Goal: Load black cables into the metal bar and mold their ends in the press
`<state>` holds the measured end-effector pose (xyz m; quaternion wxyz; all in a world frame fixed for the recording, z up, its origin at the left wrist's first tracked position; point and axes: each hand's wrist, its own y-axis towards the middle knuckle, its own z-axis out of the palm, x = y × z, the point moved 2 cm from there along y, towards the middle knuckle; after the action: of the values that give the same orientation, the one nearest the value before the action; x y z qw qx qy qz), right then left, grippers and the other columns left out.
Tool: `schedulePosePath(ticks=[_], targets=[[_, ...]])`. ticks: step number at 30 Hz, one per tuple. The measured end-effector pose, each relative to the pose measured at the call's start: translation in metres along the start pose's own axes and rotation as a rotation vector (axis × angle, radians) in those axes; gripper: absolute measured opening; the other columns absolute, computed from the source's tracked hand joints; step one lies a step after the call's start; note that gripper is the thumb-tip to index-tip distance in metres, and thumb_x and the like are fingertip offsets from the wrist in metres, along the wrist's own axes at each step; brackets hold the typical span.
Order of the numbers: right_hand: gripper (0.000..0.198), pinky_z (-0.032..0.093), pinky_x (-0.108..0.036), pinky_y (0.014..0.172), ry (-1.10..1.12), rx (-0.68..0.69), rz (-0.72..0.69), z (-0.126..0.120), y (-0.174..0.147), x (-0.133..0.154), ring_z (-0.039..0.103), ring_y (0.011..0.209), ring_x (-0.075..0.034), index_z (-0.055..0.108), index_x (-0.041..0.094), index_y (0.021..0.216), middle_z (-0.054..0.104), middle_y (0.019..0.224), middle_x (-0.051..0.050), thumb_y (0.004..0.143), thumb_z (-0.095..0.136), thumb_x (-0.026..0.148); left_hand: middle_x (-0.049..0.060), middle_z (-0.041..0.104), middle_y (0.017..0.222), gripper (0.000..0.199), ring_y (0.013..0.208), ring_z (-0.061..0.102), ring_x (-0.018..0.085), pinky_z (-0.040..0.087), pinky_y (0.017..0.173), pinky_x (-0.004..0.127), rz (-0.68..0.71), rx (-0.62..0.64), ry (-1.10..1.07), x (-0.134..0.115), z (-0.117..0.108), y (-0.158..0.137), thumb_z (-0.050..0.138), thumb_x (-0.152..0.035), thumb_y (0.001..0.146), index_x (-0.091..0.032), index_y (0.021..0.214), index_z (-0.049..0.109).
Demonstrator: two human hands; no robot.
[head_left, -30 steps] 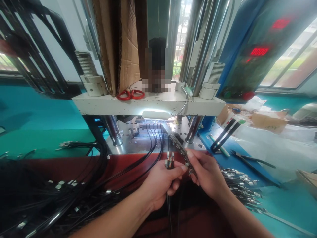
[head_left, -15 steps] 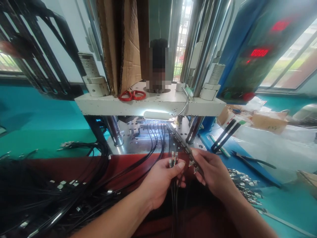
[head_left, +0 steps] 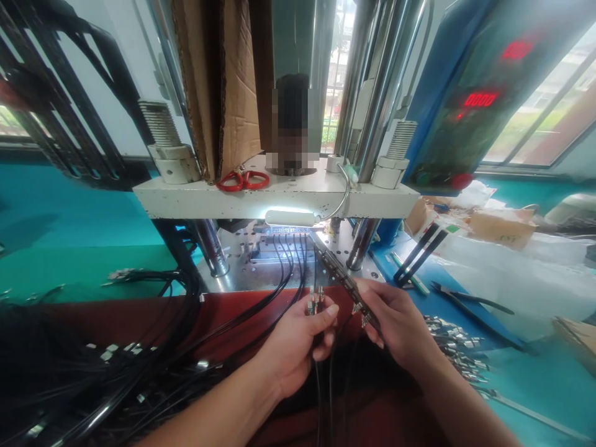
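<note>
My left hand [head_left: 298, 341] pinches a small bunch of cable ends [head_left: 316, 301] upright; my right hand [head_left: 395, 326] grips the long fixture bar [head_left: 342, 276] over the red mat [head_left: 139, 316]. Ends not yet seated in the bar. Cable pile [head_left: 93, 379] at left looks unprocessed.

I have two hands in view: my left hand [head_left: 298, 338] and my right hand [head_left: 395, 320]. My left hand pinches one small bunch of black cable ends [head_left: 316, 302]; the exact count of metal tips is too small to tell, about three. My right hand holds one long strip of connectors [head_left: 342, 279]. One pair of red scissors [head_left: 243, 180] lies on the machine's white plate [head_left: 186, 200]. One lamp bar [head_left: 289, 217] hangs under it. Two red number displays [head_left: 479, 99] show. One pair of pliers [head_left: 470, 305] lies on the tabletop [head_left: 535, 379].
</note>
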<state>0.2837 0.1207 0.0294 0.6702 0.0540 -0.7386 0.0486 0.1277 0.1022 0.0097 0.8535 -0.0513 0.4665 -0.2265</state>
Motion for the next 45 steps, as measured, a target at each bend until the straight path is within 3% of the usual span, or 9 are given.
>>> schedulePosePath(ticks=[3, 5, 14, 34, 45], targets=[[0.038, 0.029, -0.015, 0.031, -0.010, 0.006, -0.004, -0.0007, 0.0004, -0.0008, 0.037, 0.033, -0.006, 0.066, 0.015, 0.102, 0.045, 0.043, 0.006, 0.093, 0.049, 0.048, -0.003, 0.049, 0.068, 0.009, 0.055, 0.044, 0.005, 0.037, 0.049, 0.017, -0.004, -0.018, -0.037, 0.0028, -0.0011, 0.0007, 0.064, -0.018, 0.082, -0.015, 0.087, 0.057], [0.038, 0.029, -0.015, 0.031, -0.016, 0.000, 0.000, -0.0013, 0.0006, -0.0009, 0.036, 0.033, -0.006, 0.066, 0.015, 0.102, 0.044, 0.043, 0.006, 0.093, 0.049, 0.048, -0.003, 0.050, 0.069, 0.011, 0.056, 0.045, 0.005, 0.040, 0.053, 0.018, -0.013, -0.038, -0.036, 0.0042, -0.0011, 0.0009, 0.064, -0.018, 0.082, -0.014, 0.089, 0.058], [0.041, 0.030, -0.015, 0.031, -0.022, 0.013, 0.001, 0.0003, 0.0008, -0.0026, 0.038, 0.034, -0.006, 0.066, 0.015, 0.107, 0.044, 0.044, 0.006, 0.092, 0.049, 0.049, -0.007, 0.043, 0.055, 0.018, 0.045, 0.033, 0.003, 0.018, 0.038, 0.014, -0.043, -0.078, 0.002, -0.0007, 0.0021, -0.0006, 0.072, -0.023, 0.077, -0.015, 0.086, 0.058], [0.040, 0.030, -0.017, 0.032, -0.133, 0.032, -0.012, 0.0033, 0.0001, -0.0046, 0.040, 0.034, -0.008, 0.066, 0.018, 0.108, 0.046, 0.045, 0.006, 0.092, 0.049, 0.050, -0.006, 0.042, 0.050, 0.018, 0.043, 0.029, 0.003, 0.012, 0.037, 0.016, -0.048, -0.044, 0.081, 0.0009, 0.0025, 0.0001, 0.070, -0.028, 0.077, -0.013, 0.082, 0.061], [0.045, 0.036, -0.021, 0.035, -0.327, -0.006, -0.044, 0.0078, -0.0033, 0.0018, 0.046, 0.034, -0.013, 0.067, 0.017, 0.114, 0.047, 0.041, 0.005, 0.091, 0.048, 0.051, -0.007, 0.039, 0.046, 0.023, 0.039, 0.025, 0.005, 0.013, 0.035, 0.019, 0.009, -0.144, 0.173, 0.0045, 0.0061, 0.0033, 0.068, -0.034, 0.078, -0.016, 0.069, 0.056]])
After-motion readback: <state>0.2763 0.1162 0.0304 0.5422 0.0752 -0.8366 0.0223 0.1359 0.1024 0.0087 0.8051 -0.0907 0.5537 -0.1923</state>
